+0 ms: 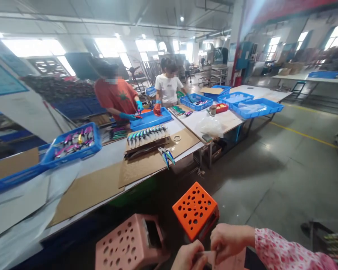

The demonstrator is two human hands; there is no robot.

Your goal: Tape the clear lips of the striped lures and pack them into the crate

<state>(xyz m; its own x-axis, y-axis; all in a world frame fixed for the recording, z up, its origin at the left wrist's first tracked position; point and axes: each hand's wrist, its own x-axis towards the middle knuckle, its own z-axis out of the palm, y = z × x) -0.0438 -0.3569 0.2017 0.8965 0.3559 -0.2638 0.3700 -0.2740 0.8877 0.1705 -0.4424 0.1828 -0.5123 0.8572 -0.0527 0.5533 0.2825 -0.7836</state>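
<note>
Both my hands are low at the bottom edge, close together. My left hand (pixel 189 256) is curled, and my right hand (pixel 228 240), with a pink floral sleeve, is closed beside it. They pinch a small dark-and-pale object between them that I cannot make out. Just above them stands an orange perforated stool (pixel 195 209); a pink perforated stool (pixel 126 243) is to its left.
A long table (pixel 112 153) with cardboard sheets holds a row of fishing lures (pixel 146 134), two loose lures (pixel 166 155) and blue trays (pixel 73 148). Two people in gloves work at its far side. More blue bins (pixel 256 107) sit on the table to the right. Grey floor lies right.
</note>
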